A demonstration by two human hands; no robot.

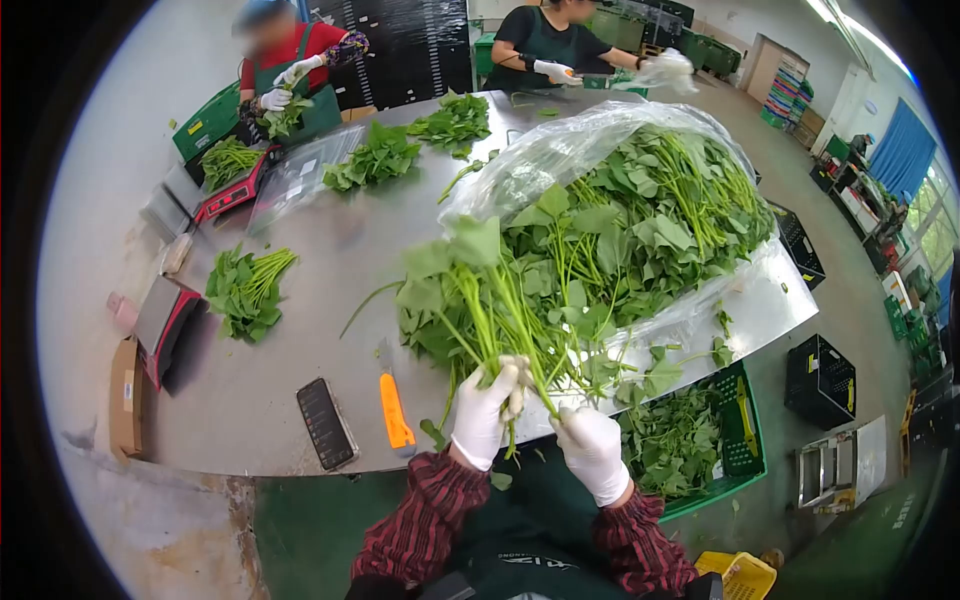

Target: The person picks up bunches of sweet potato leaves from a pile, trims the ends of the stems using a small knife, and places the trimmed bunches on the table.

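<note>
One bunch of greens (490, 315), two gloved hands on it

The bunch stands leaves up over the near edge of the metal table (330, 265). The left hand (483, 413) is raised upright, fingers clamped round the stems; the right hand (592, 452) tilts inward beside it, thumb and fingers together on a stem end. Just behind, one plastic bag (590, 140) lies around a big heap of greens (650, 215). Left of the hands lie one knife (396, 410) and one phone (326, 423). Farther off are three bunches, one on the left (243, 292), two at the back (372, 158) (450, 122), and two scales, the near one (168, 325) bare, the far one (232, 195) loaded with greens. One green crate (738, 462) of leaves sits below. Two co-workers, one in red (318, 42), one in black (520, 42), stand beyond
</note>
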